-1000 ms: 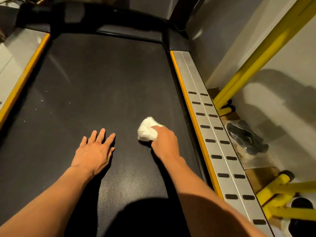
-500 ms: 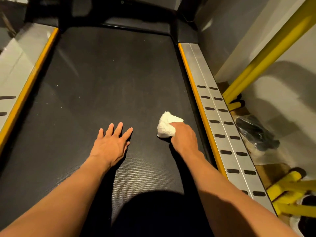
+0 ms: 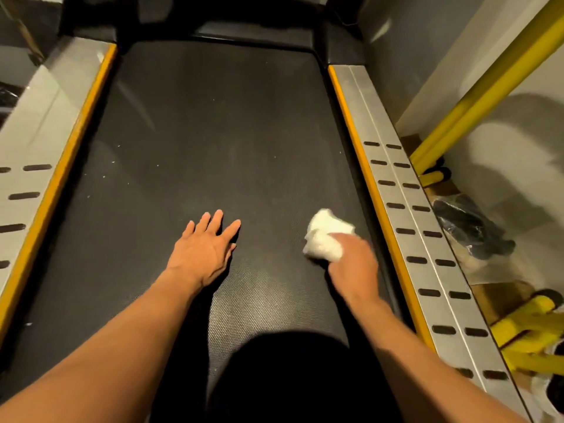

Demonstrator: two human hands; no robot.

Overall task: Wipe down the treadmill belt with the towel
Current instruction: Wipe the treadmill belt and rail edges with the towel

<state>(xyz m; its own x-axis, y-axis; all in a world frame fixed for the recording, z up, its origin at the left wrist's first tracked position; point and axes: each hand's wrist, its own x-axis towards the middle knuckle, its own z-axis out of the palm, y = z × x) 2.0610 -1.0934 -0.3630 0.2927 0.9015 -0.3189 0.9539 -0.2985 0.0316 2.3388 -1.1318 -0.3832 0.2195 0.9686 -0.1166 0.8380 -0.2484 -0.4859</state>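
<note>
The black treadmill belt fills the middle of the view, with small white specks on its left half. My right hand is shut on a bunched white towel and presses it on the belt close to the right edge. My left hand lies flat on the belt, palm down, fingers spread, a hand's width left of the towel. Both forearms reach in from the bottom.
Silver side rails with slots and yellow trim run along the belt, right rail and left rail. The black motor cover closes the far end. Yellow frame tubes and a plastic-wrapped dark object sit right of the treadmill.
My right hand and the towel have moved rightward toward the right rail. The view has swung so more of the left rail shows. My left hand stays flat on the belt.
</note>
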